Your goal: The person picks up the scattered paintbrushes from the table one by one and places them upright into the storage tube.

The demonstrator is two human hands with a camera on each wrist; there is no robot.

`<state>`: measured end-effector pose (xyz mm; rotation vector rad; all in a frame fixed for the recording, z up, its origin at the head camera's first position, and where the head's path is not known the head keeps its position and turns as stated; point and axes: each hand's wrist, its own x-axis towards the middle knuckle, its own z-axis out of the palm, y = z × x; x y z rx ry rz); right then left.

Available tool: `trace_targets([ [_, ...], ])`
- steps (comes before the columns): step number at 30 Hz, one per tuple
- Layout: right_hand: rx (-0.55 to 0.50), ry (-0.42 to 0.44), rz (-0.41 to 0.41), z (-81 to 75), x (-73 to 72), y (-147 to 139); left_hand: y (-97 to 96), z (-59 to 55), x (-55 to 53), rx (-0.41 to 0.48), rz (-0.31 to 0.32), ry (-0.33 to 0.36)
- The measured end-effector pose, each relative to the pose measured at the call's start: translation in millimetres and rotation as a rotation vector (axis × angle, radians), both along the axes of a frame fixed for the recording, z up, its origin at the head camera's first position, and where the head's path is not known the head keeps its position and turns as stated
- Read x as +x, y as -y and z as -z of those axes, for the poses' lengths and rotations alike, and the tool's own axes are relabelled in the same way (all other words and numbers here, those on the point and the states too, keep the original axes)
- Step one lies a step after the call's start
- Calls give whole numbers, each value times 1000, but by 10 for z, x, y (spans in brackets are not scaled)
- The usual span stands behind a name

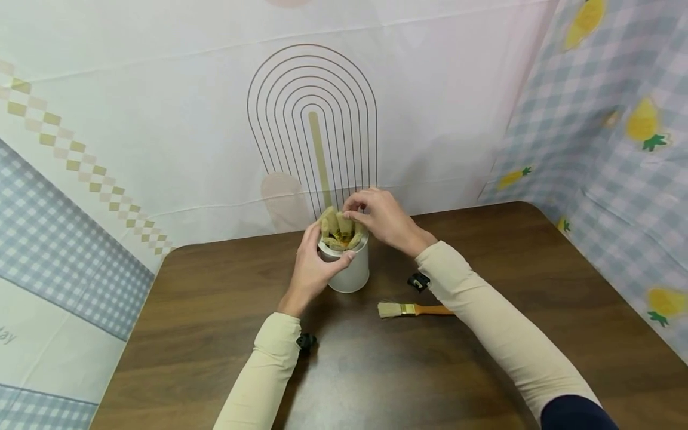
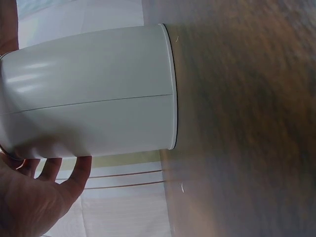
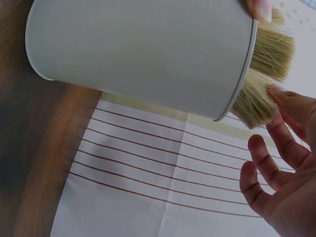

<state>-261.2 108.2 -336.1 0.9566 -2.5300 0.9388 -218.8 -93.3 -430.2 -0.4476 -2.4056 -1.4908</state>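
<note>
A white metal can (image 1: pixel 352 276) stands upright on the table, with several paintbrushes in it, bristles up. Around the can's left side and rim curls my left hand (image 1: pixel 314 269), its thumb at the near edge. My right hand (image 1: pixel 386 220) is over the right of the opening, where thumb and forefinger pinch the bristles of one paintbrush (image 3: pixel 254 101). Its other fingers are bent and hold nothing. Inside the can the brush handles are hidden. The left wrist view shows the can's plain side (image 2: pixel 94 84) and its base on the wood.
One more paintbrush (image 1: pixel 395 309) with an orange handle lies on the brown wooden table (image 1: pixel 215 334), right of the can, partly behind my right sleeve (image 1: pixel 484 316). Close behind the can hangs a patterned cloth (image 1: pixel 204 137). Another checked cloth (image 1: pixel 564 161) is at the right.
</note>
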Motion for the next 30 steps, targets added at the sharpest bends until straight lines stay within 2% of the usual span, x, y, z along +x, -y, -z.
trace_targets([
  [4, -42, 37, 9, -12, 82, -118, -1, -4, -5, -1, -1, -3],
  [8, -81, 141, 11, 44, 249, -414, -3, -14, -5, -6, -9, -12],
  [15, 39, 395, 46, 238, 554, -1108, 26, -31, 9, -14, -25, -5],
  [18, 69, 458, 39, 374, 636, -1359, 40, -32, 6, -14, -24, -5],
  [22, 95, 529, -2, 636, 696, -1582, 48, -31, 6, -14, -29, -9],
  [26, 127, 597, -51, 881, 746, -1678, 26, -26, 6, -11, -18, -1],
  [30, 153, 632, -76, 1005, 801, -1660, -4, -16, 6, -7, -11, 12],
])
